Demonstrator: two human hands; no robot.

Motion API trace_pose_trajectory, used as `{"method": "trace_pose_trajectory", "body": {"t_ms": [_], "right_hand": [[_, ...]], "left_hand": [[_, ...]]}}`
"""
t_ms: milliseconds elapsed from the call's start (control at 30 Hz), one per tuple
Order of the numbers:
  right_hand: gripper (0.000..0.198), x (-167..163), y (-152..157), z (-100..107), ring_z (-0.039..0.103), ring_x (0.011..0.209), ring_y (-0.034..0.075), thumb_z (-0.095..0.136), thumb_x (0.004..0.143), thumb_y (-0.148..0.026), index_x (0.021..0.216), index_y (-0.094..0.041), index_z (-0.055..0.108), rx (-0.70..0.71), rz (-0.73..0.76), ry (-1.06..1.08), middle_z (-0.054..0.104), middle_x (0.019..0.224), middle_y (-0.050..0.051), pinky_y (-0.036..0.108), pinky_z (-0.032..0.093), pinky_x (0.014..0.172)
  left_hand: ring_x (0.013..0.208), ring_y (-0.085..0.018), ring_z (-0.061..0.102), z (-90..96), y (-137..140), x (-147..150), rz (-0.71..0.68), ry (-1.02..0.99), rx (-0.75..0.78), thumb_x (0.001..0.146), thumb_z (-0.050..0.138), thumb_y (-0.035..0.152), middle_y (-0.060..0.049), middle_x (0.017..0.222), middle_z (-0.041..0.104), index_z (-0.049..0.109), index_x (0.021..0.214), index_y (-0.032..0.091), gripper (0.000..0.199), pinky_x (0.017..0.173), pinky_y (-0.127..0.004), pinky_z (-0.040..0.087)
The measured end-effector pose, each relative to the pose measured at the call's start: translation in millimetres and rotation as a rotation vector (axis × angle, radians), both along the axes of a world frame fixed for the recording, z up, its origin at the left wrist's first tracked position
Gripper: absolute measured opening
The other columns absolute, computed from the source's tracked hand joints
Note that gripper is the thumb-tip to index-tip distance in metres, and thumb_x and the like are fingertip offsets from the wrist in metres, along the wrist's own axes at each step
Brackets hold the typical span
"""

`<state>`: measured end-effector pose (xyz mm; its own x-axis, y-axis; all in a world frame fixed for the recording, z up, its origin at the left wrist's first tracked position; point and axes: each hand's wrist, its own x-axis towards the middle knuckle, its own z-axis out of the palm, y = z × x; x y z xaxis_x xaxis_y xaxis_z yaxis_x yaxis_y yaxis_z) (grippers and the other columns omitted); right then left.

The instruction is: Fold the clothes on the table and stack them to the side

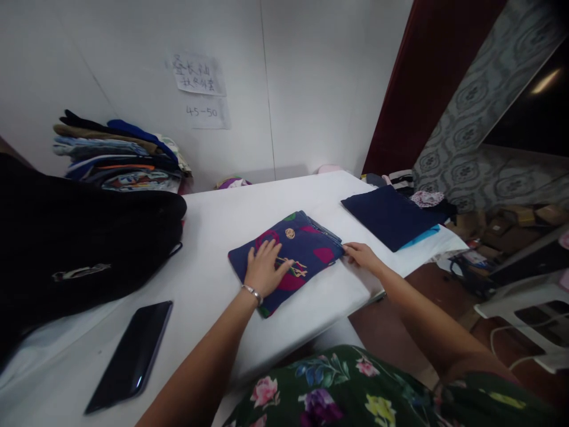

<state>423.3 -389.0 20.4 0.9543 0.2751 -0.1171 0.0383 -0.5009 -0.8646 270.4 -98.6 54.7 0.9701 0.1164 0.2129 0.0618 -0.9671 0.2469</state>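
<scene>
Though layered, patterned cloth [306,246] flat, rectangular beneath left hand [265,270], fingers splayed, its edge pinched in right hand [362,256].

Folded garment [309,244]: print partly covered by left hand [265,270]; at one corner, fingertips of right hand [361,257] partly concealed. Black garment [98,231]: cut off by left edge; emblem [82,271] too blurred to read. Light-blue cloth [420,237]: mostly hidden under navy fabric [382,213]. Purple cloth [233,182]: largely concealed behind white table [204,249]. Dark screen [537,112], white stool [518,305]: both cropped at right. Floral top [331,382]: cropped below. Boxes [511,234]: blurred, count indeterminable.
</scene>
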Motion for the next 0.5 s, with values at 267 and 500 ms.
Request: {"method": "trace_pose_trajectory", "body": {"t_ms": [267,500], "right_hand": [[0.034,3.2,20.5,8.6,0.057,0.047,0.013,0.072,0.067,-0.044,0.084,-0.017,0.061,0.126,0.015,0.105,0.062,0.059,-0.001,0.022,0.042,0.039],[0.027,13.5,33.2,9.4,0.058,0.064,0.014,0.068,0.063,-0.039,0.076,-0.019,0.056,0.228,-0.019,-0.073,0.061,0.069,-0.002,0.027,0.05,0.059]], "left_hand": [[0.141,-0.029,0.02,-25.9,-33.9,-15.7,-0.183,0.099,0.13,0.078,0.053,0.059,-0.01,0.151,0.032,0.037,0.142,0.023,0.075,0.114,-0.056,0.003],[0.141,-0.028,0.019,-24.5,-34.2,-15.6,-0.168,0.091,0.156,0.081,0.05,0.053,-0.01,0.151,0.03,0.036,0.142,0.023,0.069,0.113,-0.055,0.0]]}}
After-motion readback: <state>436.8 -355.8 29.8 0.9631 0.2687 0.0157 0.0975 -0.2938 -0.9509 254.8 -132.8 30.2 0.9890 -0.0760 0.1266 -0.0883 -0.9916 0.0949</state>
